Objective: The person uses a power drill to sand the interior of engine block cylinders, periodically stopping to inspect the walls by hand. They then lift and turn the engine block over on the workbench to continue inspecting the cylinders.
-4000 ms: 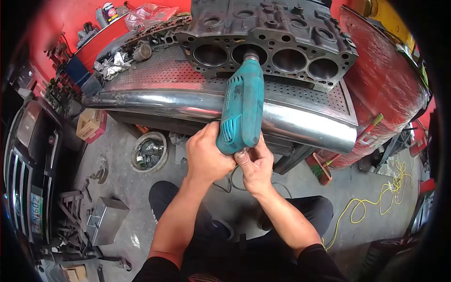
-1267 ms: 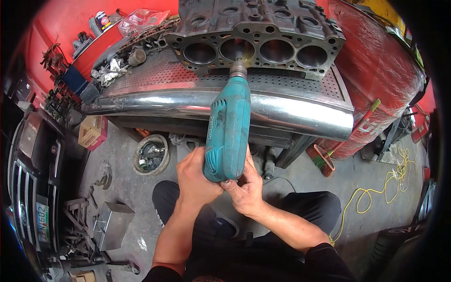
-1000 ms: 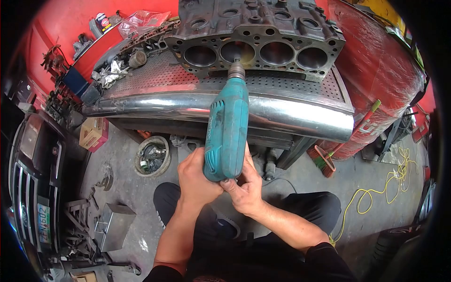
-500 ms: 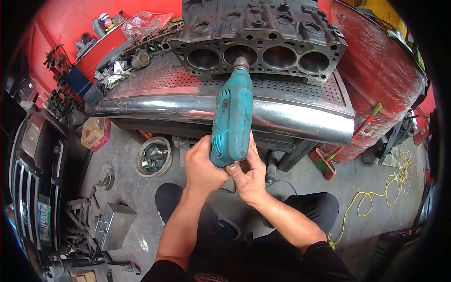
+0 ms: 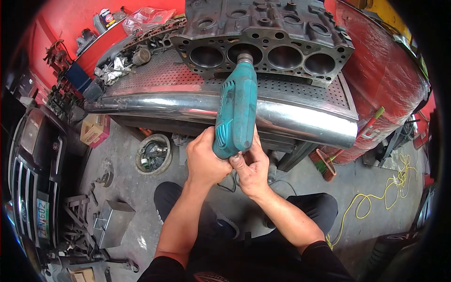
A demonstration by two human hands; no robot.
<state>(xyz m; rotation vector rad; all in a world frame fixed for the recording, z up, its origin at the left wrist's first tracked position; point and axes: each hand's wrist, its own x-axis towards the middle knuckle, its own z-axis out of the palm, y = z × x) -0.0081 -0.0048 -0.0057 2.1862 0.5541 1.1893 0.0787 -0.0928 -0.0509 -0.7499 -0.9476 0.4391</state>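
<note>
Both of my hands grip a teal power drill [image 5: 238, 108] by its rear and handle. My left hand [image 5: 206, 157] wraps round the handle from the left. From the right, my right hand [image 5: 252, 169] closes on it, thumb at the drill's back end. The drill points away from me, its metal chuck [image 5: 244, 58] at the second bore from the left of an engine block [image 5: 263, 37]. Whatever the chuck carries is hidden inside that bore. The block lies on a perforated metal bench top [image 5: 159, 75], its row of cylinder bores facing me.
A rounded chrome edge [image 5: 300, 120] runs along the bench front. Below it stand a basket of parts [image 5: 154, 154] and a cardboard box [image 5: 95, 130]. A broom [image 5: 325, 164] leans at right near a yellow cord [image 5: 361, 207]. A vehicle front [image 5: 35, 178] is at left.
The drill and both hands have moved forward. The chuck sits deeper at the bore, and the block appears slightly farther right in view.
</note>
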